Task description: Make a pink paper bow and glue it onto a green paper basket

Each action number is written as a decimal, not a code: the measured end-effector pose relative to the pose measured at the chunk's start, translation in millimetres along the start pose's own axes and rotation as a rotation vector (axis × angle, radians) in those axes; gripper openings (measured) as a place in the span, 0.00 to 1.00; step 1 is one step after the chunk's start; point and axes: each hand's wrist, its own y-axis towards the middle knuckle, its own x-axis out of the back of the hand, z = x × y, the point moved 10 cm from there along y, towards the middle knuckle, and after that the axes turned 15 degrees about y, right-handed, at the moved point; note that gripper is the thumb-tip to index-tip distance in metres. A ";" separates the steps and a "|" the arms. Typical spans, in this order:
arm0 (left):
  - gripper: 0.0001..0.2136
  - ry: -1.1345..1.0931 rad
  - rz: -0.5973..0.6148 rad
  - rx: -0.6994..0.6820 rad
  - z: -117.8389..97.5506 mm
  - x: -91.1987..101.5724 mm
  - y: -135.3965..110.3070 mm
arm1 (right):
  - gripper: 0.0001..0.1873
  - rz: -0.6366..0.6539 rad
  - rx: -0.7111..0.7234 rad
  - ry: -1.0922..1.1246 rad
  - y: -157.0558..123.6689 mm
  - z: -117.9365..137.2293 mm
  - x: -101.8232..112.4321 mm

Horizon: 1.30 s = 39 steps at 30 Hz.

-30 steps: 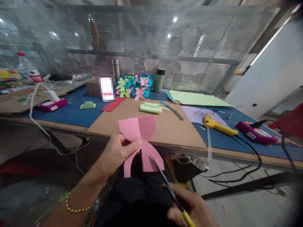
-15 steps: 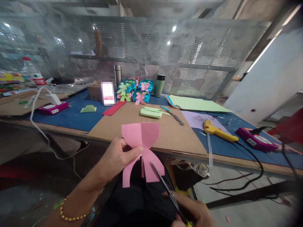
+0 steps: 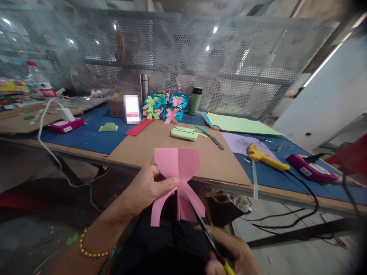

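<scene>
My left hand [image 3: 146, 188] pinches a pink paper piece [image 3: 177, 168] at its narrow middle, just in front of the table edge. The paper fans out above the pinch and hangs in cut strips below it. My right hand [image 3: 229, 250] is closed round the yellow handles of a pair of scissors [image 3: 202, 223]. The dark blades point up and left, and their tips sit in the lower strips of the pink paper. A gold bead bracelet circles my left wrist.
A cardboard sheet [image 3: 143, 145] lies on the blue table. On the table are finished paper flowers [image 3: 164, 105], a green folded paper [image 3: 184, 133], a craft knife [image 3: 213, 140], a yellow glue gun [image 3: 265, 156], two magenta devices [image 3: 311, 168], a green flask [image 3: 195, 100] and green sheets [image 3: 241, 124].
The scissors have cut further up into the lower part of the pink paper, and another strip has parted. Both hands and the paper have shifted slightly right.
</scene>
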 end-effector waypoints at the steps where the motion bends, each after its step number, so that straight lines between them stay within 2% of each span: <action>1: 0.12 0.001 0.000 0.002 0.5 0.1 0.4 | 0.37 0.009 -0.007 0.008 0.5 -0.5 -1.2; 9: 0.12 0.046 0.015 -0.023 -5.6 1.1 2.7 | 0.33 0.022 -0.004 -0.087 -1.9 -5.8 3.5; 15: 0.10 0.125 0.062 -0.067 -8.7 -0.3 2.3 | 0.32 0.033 0.066 -0.136 0.3 6.2 6.8; 22: 0.08 0.145 0.098 -0.093 -13.8 -2.9 1.1 | 0.33 0.058 0.060 -0.059 2.8 20.0 3.1; 27: 0.08 0.139 0.139 -0.087 -15.2 -6.7 -0.3 | 0.30 0.077 0.086 -0.013 3.4 27.4 0.4; 39: 0.06 0.193 0.193 -0.078 -19.2 -8.8 -3.7 | 0.29 0.088 0.057 -0.099 0.4 23.3 4.5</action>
